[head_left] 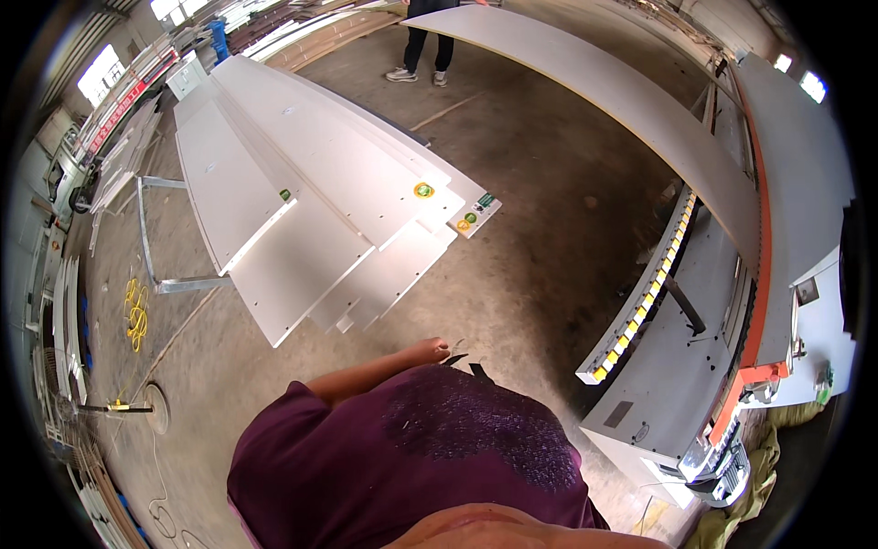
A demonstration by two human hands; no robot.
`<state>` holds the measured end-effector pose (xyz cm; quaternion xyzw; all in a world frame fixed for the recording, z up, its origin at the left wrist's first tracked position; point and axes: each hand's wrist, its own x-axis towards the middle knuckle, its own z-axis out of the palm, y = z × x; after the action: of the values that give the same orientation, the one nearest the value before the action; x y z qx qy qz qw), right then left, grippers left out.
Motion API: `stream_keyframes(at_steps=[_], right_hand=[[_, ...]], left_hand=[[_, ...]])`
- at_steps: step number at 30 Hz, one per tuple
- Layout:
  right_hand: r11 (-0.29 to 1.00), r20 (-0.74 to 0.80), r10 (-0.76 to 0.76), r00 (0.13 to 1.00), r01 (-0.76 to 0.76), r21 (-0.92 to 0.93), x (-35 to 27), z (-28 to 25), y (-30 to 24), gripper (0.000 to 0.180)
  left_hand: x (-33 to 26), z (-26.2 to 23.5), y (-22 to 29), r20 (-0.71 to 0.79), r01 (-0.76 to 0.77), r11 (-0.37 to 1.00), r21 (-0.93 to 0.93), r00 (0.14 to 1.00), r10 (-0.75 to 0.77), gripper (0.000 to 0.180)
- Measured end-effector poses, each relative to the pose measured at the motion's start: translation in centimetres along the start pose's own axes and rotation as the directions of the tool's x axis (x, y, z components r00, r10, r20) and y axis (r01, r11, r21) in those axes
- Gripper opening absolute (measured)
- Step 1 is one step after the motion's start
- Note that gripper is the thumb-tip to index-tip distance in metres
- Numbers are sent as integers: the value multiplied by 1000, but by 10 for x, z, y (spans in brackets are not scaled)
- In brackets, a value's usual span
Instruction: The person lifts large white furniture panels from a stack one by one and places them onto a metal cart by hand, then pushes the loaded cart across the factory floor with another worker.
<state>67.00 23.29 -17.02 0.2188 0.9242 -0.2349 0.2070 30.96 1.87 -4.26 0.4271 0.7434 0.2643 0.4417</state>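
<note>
My left hand (433, 350) is in front of my waist, its fingers curled closed. Beside it are thin black strap ends (455, 360); whether the hand grips them I cannot make out. My right hand is not in view. Ahead and to the left lies a stack of white panels (315, 210) of several sizes, some with round yellow and green stickers. To the right, a long pale board (631, 105) curves across the view and meets a long grey machine (663, 403) with an orange rail (766, 220).
Across the far side stands another person (428, 46) in dark trousers, behind the long board. A row of yellow and white blocks (645, 306) edges the machine's support. A metal frame (144, 233), a yellow coiled cable (136, 316) and a round-based stand (157, 409) are at left.
</note>
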Motion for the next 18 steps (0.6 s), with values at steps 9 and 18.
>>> stream_keyframes(at_steps=[9, 18], right_hand=[[965, -141, 215, 966, -189, 180, -13, 74, 47, 27], [985, -125, 158, 979, -149, 84, -24, 63, 32, 31]], left_hand=[[-6, 3, 5, 2, -79, 995, -62, 997, 79, 30], [-6, 0, 8, 150, -47, 995, -93, 987, 61, 36]])
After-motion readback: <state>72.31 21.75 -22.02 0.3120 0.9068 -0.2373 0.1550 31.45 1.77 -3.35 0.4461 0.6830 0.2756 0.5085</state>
